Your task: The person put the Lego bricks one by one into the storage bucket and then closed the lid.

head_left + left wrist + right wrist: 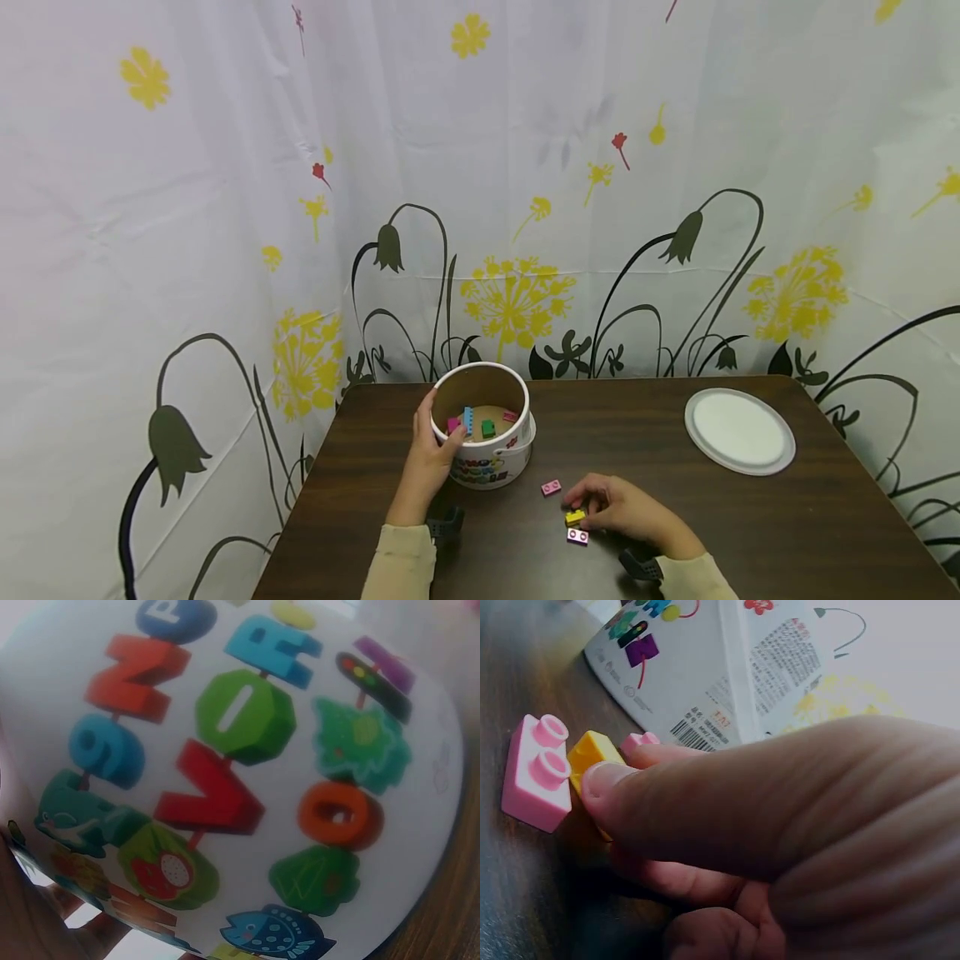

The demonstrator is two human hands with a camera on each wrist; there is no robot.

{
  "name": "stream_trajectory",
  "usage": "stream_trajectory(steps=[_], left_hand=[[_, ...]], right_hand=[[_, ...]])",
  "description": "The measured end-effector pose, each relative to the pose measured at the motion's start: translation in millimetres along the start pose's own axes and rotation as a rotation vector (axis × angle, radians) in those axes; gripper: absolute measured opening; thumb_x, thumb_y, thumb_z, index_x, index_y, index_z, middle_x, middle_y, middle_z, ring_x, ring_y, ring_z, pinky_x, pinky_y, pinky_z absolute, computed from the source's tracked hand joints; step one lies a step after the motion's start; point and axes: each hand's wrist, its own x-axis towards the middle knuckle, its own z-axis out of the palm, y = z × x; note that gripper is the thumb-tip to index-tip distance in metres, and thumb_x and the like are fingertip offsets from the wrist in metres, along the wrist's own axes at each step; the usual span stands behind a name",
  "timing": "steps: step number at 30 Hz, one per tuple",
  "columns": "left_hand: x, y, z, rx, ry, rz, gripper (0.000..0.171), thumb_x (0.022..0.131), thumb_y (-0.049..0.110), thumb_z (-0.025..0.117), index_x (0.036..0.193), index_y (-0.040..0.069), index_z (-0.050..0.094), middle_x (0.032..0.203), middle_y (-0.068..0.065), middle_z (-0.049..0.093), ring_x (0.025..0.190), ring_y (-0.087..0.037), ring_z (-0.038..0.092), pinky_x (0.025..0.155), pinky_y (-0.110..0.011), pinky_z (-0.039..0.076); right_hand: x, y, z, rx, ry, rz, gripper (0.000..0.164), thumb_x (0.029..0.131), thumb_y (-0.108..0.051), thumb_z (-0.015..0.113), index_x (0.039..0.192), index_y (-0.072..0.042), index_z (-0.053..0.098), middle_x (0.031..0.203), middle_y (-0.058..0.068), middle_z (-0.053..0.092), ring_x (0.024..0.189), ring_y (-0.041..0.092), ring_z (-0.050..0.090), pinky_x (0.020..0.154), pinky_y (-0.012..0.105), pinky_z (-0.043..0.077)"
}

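My left hand (431,458) grips the left rim of a white bucket (480,472), thumb over the near edge. Printed letters and pictures cover the bucket's wall (240,787) in the left wrist view. Inside lie a blue brick (468,420), a green brick (488,429), a magenta brick (453,425) and a pink brick (510,416). My right hand (626,510) pinches a yellow toy brick (574,517) low over the table, its thumb on the brick's side in the right wrist view. One pink brick (577,537) sits just nearer me, another pink brick (551,487) just beyond.
A round white lid (738,431) lies flat at the table's back right. The bucket's handle (531,437) hangs down its right side. Behind the dark wooden table (630,425) hangs a white curtain (480,150) with printed flowers.
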Motion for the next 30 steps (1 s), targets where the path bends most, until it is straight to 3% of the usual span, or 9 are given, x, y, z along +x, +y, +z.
stream_trajectory(steps=[4, 9, 17, 22, 25, 30], left_hand=[[0.1, 0.1, 0.3, -0.001, 0.005, 0.002, 0.09, 0.099, 0.054, 0.071, 0.171, 0.038, 0.02, 0.17, -0.015, 0.029, 0.148, -0.053, 0.046, 0.118, -0.075, 0.04], [-0.5, -0.2, 0.6, 0.001, 0.009, -0.004, 0.09, 0.098, 0.054, 0.071, 0.171, 0.037, 0.021, 0.17, -0.015, 0.029, 0.147, -0.053, 0.046, 0.118, -0.075, 0.041], [0.4, 1.2, 1.2, -0.008, 0.012, 0.006, 0.09, 0.099, 0.054, 0.07, 0.172, 0.036, 0.021, 0.17, -0.016, 0.028, 0.148, -0.054, 0.045, 0.118, -0.075, 0.04], [0.4, 0.9, 0.8, -0.014, 0.015, 0.004, 0.089, 0.099, 0.053, 0.07, 0.172, 0.035, 0.022, 0.171, -0.017, 0.028, 0.149, -0.054, 0.044, 0.119, -0.075, 0.039], [0.0, 0.4, 0.9, -0.023, 0.013, 0.005, 0.089, 0.099, 0.052, 0.071, 0.172, 0.035, 0.022, 0.171, -0.016, 0.028, 0.149, -0.054, 0.044, 0.119, -0.075, 0.038], [-0.7, 0.2, 1.1, -0.026, 0.011, 0.008, 0.089, 0.099, 0.053, 0.071, 0.171, 0.036, 0.022, 0.17, -0.016, 0.029, 0.148, -0.053, 0.045, 0.118, -0.076, 0.039]], right_hand=[[3.0, 2.3, 1.6, -0.08, 0.025, -0.014, 0.021, 0.095, -0.025, 0.085, 0.117, -0.024, 0.082, 0.109, -0.002, 0.073, 0.085, 0.007, 0.062, 0.074, 0.023, 0.051], [3.4, 3.2, 2.1, -0.09, 0.05, -0.054, 0.018, 0.099, -0.024, 0.081, 0.116, -0.022, 0.083, 0.107, -0.001, 0.074, 0.086, 0.006, 0.06, 0.073, 0.024, 0.051], [-1.3, 4.1, -6.1, 0.146, 0.116, 0.062, 0.026, 0.11, -0.023, 0.065, 0.134, -0.019, 0.075, 0.121, 0.015, 0.064, 0.061, 0.011, 0.056, 0.056, 0.028, 0.055], [0.1, 11.2, -8.0, 0.299, 0.104, 0.035, 0.031, 0.11, -0.022, 0.065, 0.134, -0.002, 0.06, 0.109, 0.012, 0.062, 0.07, 0.012, 0.058, 0.057, 0.026, 0.055], [-0.4, 14.7, -8.2, 0.365, 0.11, 0.028, 0.036, 0.109, -0.021, 0.066, 0.133, 0.002, 0.05, 0.108, 0.007, 0.061, 0.076, 0.012, 0.059, 0.059, 0.025, 0.054], [-1.6, 15.5, -8.8, 0.394, 0.119, 0.05, 0.043, 0.109, -0.024, 0.067, 0.141, 0.002, 0.055, 0.1, 0.008, 0.059, 0.071, 0.013, 0.059, 0.059, 0.024, 0.055]])
